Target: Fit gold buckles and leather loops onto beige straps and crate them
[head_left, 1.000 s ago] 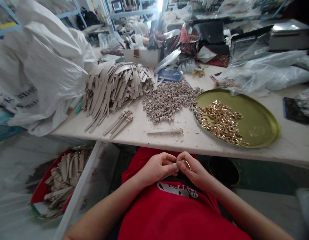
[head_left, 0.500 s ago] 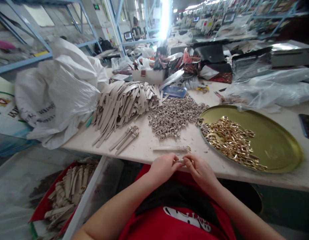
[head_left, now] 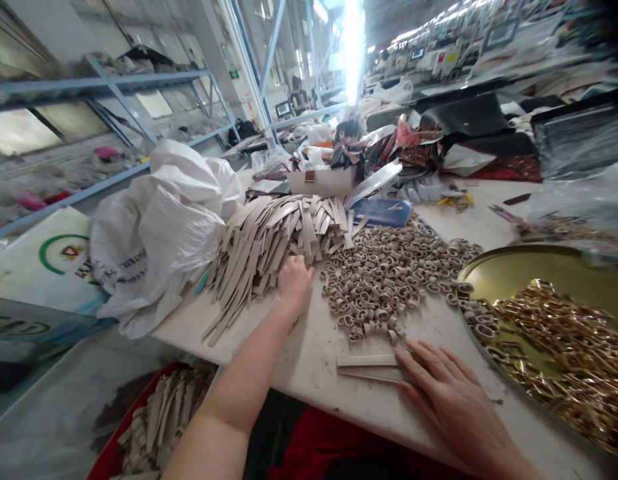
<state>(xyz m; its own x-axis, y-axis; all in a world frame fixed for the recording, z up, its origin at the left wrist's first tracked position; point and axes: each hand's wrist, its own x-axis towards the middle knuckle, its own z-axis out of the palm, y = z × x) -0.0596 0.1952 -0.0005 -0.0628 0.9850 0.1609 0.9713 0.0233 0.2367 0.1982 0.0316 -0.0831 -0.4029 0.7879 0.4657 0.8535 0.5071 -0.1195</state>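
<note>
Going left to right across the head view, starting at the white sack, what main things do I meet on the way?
White sack → pile of beige strips → heap of small loops → round gold-coloured tray.

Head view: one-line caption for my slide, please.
Left hand at the strap pile, right hand over the ends of two straps, near loops and a tray of gold pieces.

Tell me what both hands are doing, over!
Left hand at the heap of flat beige strips. Right hand over the ends of two narrow beige strips. Possible obstacle: small beige oval loops heaped between hands.
</note>
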